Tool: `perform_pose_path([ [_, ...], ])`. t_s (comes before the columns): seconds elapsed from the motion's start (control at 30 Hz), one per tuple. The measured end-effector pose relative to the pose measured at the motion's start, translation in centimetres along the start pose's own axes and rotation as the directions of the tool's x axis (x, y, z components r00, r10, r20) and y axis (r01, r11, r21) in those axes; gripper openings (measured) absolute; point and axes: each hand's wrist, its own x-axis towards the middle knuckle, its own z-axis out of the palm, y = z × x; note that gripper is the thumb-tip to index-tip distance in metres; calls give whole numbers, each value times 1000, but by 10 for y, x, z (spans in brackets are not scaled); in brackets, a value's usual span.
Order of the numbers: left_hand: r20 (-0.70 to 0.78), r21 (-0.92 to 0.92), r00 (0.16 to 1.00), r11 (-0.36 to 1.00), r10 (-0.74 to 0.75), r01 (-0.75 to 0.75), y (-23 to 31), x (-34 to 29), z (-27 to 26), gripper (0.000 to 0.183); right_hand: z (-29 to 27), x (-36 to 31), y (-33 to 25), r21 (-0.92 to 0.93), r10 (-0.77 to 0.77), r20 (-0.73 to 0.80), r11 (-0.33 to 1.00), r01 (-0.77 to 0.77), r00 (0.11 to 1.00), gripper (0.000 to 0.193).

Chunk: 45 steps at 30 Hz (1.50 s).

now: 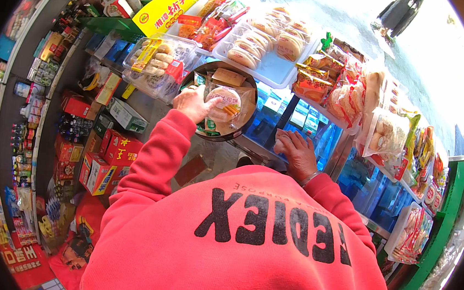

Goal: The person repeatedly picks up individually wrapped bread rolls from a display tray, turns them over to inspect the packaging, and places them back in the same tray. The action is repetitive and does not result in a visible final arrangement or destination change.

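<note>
- Red sweatshirt (178, 259) with large dark lettering fills the lower part of the view, seen from above; both sleeves reach forward to bare hands.
- Left hand (192, 106) reaches over the near-left rim of a dark round container (252, 100), its thumb against a clear-wrapped packet with a round pale label (224, 103). Whether it grips the packet or only touches it, I cannot tell.
- That packet lies inside the container, toward the middle, near a green-and-white packet (199, 80).
- Right hand (299, 153) has its fingers bent over a pale crumpled item (281, 143), beside a glass surface with blue beneath (266, 127); how firmly it holds, I cannot tell.
- Clear plastic box of round pastries (157, 64) sits just left of the container.
- White tray (282, 71) of flat round breads stands beyond it.
- Yellow sign (166, 13) rises at the upper left.
- Red boxes (120, 147) are stacked lower left.
</note>
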Motion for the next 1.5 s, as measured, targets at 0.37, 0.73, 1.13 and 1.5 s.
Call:
perform_pose_path([
  [0.37,-28,-190,999,982,-19,13,17,0,22,70,6,-6,1,15,19,-56,1000,-18,998,51],
  [0.73,-134,-179,981,970,143,-166,8,25,26,69,5,-7,0,-1,18,-30,1000,-18,999,52],
  [1.13,281,72,923,953,264,-294,27,51,-18,68,1,-8,1,46,28,-33,999,-26,999,51],
  [1.5,381,-521,812,828,443,-207,-4,62,-18,70,4,-9,3,36,12,-56,999,-10,998,55],
])
